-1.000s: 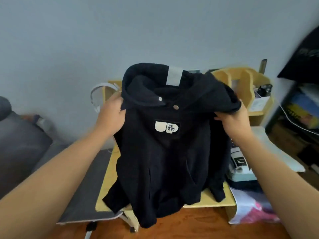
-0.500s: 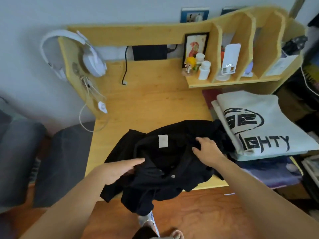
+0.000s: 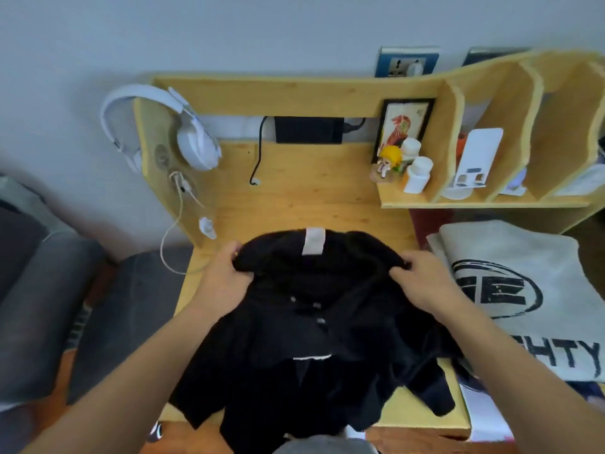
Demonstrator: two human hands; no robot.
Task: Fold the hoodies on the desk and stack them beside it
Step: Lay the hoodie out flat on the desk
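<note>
Both forearms are reaching forward from the bottom corners, converging over the wooden desk [image 3: 304, 198]. The black hoodie [image 3: 314, 339] is lying crumpled on the desk beneath them, its hem hanging over the near edge, where its lowest part is being cut off by the frame. The left hand [image 3: 226, 280] is gripping the hood's left edge, fingers curled into the dark fabric and partly hidden. The right hand [image 3: 425, 280] is pinching the hood's right edge likewise. Just right of the right hand, a folded grey hoodie [image 3: 523, 273] with black lettering is sitting. Beyond the left hand, white headphones [image 3: 183, 132] are hanging on the desk's side panel.
</note>
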